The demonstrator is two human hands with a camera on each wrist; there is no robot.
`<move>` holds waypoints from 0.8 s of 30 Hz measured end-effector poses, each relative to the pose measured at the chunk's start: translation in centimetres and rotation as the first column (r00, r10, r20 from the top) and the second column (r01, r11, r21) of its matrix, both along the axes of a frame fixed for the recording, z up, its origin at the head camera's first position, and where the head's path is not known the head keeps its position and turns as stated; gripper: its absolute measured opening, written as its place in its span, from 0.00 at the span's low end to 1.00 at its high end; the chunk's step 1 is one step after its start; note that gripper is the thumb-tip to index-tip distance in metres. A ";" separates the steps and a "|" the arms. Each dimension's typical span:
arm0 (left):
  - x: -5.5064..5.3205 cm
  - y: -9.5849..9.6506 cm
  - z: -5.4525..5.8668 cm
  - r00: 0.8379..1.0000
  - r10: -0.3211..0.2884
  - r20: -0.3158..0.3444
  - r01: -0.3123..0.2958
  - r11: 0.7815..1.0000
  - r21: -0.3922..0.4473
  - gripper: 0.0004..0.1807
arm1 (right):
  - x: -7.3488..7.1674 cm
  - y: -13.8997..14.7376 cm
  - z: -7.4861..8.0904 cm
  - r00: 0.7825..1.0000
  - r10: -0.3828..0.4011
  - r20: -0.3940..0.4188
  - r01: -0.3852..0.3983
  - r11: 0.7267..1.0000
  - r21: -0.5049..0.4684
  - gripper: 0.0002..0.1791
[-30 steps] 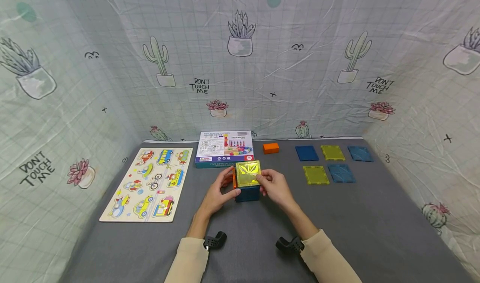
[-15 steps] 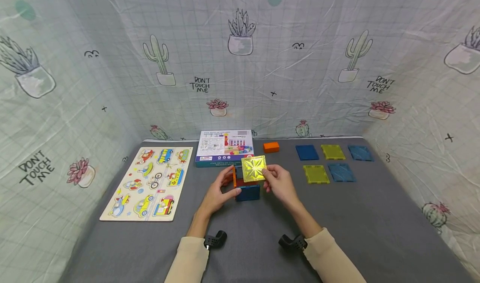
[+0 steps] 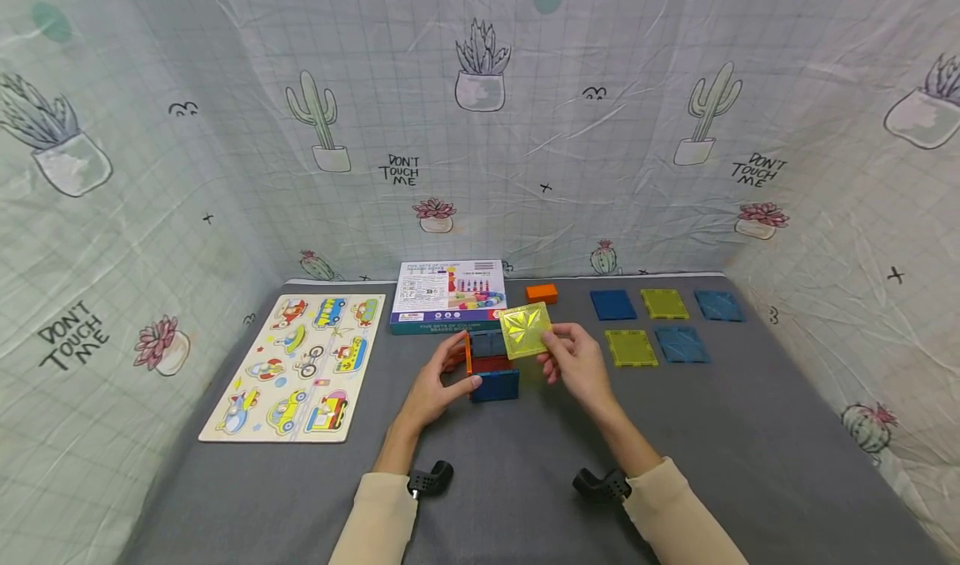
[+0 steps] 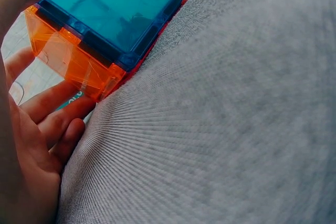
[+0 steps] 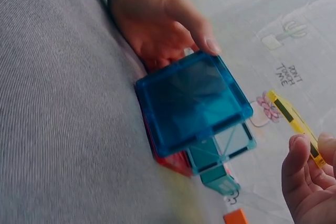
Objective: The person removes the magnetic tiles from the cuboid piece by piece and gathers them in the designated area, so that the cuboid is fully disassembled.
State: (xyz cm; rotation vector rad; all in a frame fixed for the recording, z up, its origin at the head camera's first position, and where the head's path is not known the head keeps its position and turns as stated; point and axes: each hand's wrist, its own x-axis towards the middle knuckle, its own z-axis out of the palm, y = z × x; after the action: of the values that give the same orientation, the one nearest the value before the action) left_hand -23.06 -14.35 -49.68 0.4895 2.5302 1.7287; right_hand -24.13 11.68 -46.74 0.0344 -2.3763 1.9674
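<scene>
A small box of translucent magnetic tiles stands on the grey cloth, with a blue front tile (image 3: 495, 387), a blue back tile (image 3: 487, 344), an orange left tile (image 4: 68, 51) and a red floor tile (image 3: 490, 365). Its top and right side are uncovered. My left hand (image 3: 429, 392) grips the box at its left, thumb on the front tile's edge, fingers along the orange side. Pinched between thumb and fingers of my right hand (image 3: 579, 368) is a shiny yellow magnetic tile (image 3: 522, 330), raised at the box's upper right; in the right wrist view this tile (image 5: 295, 123) appears edge-on, apart from the box.
Blue and yellow tiles, including a near yellow one (image 3: 632, 348), lie in two rows at the back right. An orange block (image 3: 542, 293) and a printed cardboard box (image 3: 448, 294) stand behind. A wooden vehicle puzzle board (image 3: 300, 369) lies left. Patterned fabric walls (image 3: 547, 132) enclose the table.
The yellow tile has come off the top of the box and moved up and right with my right hand, exposing the red floor. My left hand has stayed on the box.
</scene>
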 end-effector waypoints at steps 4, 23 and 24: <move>0.1 0.0 0.2 1.000 0.000 0.003 0.000 1.000 -0.006 0.43 | 0.4 0.9 0.5 1.000 0.006 -0.005 -0.006 1.000 0.007 0.20; 0.1 -0.2 -0.1 1.000 -0.003 0.010 0.003 1.000 0.003 0.42 | 1.2 6.1 1.1 0.995 -0.036 -0.096 0.037 0.999 0.012 0.24; 0.1 -0.2 -0.1 1.000 -0.004 0.008 0.004 1.000 0.001 0.42 | 1.3 6.4 1.2 0.994 -0.048 -0.101 0.049 0.999 0.011 0.24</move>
State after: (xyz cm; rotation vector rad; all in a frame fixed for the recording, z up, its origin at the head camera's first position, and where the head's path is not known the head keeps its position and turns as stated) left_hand -22.98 -14.51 -49.75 0.4871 2.5215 1.7267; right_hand -22.85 18.07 -45.57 0.0744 -2.3056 1.8811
